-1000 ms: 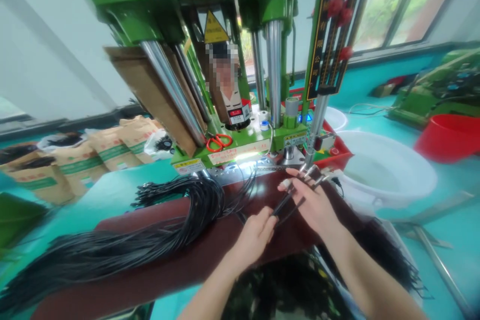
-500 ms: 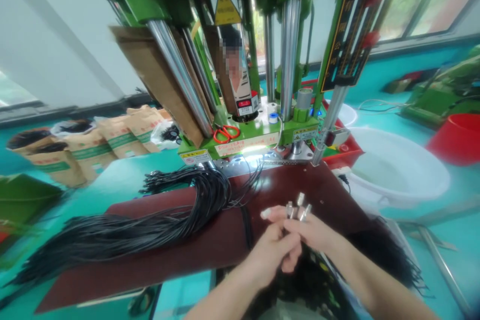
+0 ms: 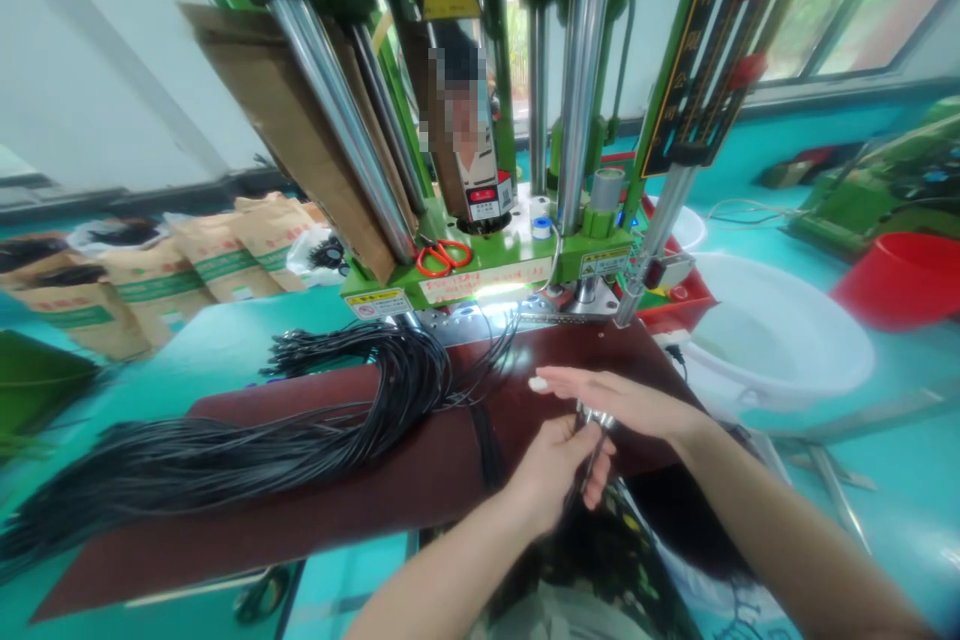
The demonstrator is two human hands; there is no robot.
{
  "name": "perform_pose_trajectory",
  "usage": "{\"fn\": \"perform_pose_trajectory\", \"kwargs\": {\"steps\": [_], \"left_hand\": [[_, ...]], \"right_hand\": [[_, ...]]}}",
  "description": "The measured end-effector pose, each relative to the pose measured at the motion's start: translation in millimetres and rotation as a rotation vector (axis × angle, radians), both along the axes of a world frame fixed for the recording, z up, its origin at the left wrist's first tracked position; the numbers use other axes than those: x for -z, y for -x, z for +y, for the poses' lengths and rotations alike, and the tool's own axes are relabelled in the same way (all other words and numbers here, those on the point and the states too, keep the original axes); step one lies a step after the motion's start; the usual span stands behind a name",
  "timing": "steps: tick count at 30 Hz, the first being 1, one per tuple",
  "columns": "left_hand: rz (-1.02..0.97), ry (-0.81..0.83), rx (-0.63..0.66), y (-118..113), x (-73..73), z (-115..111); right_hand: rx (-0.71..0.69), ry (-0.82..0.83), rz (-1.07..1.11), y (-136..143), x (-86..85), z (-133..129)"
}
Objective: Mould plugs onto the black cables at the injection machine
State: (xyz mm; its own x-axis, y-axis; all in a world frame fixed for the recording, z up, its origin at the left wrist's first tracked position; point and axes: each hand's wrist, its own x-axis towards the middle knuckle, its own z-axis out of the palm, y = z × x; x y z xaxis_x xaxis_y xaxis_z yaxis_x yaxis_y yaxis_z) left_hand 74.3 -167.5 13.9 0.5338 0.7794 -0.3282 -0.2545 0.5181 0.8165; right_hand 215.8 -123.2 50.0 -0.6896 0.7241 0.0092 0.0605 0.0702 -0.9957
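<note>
My left hand is closed around a few black cables, whose shiny metal plugs, USB-like in shape, stick up from its top. Flat above those plugs lies my right hand, fingers stretched out and together, palm side down over the plug ends. A white cover wraps one of its fingertips. Whether the palm presses on the plugs or hovers just over them is hard to tell. To the left, a thick bundle of black cables stretches across the dark red tabletop, with thin ends reaching toward the machine.
Behind the table stands a green press machine with steel columns. Orange-handled scissors rest on its ledge. A white tub and a red bucket are at right. Paper sacks line the left wall.
My right hand has opened out from among the plugs and now lies flat over them. The left hand keeps its grip on the cables. The camera view has shifted slightly.
</note>
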Motion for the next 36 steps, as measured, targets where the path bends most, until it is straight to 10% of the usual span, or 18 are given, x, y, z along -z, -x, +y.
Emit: {"fn": "perform_pose_trajectory", "kwargs": {"steps": [9,16,21,30,36], "left_hand": [[-0.034,0.043,-0.020,-4,7.7,9],[-0.117,-0.030,-0.330,-1,16.8,21],[-0.097,-0.007,-0.333,3,23.1,23],[-0.077,0.055,-0.261,5,25.7,26],[-0.001,0.077,-0.094,-1,24.5,24]], "right_hand": [[-0.099,-0.021,-0.183,1,5.2,7],[0.524,-0.561,-0.731,-12,37.4,82],[0.499,-0.602,-0.936,-15,51.3,106],[0.269,-0.218,-0.924,-16,36.4,50],[0.609,0.198,-0.155,-20,51.5,-11]]}}
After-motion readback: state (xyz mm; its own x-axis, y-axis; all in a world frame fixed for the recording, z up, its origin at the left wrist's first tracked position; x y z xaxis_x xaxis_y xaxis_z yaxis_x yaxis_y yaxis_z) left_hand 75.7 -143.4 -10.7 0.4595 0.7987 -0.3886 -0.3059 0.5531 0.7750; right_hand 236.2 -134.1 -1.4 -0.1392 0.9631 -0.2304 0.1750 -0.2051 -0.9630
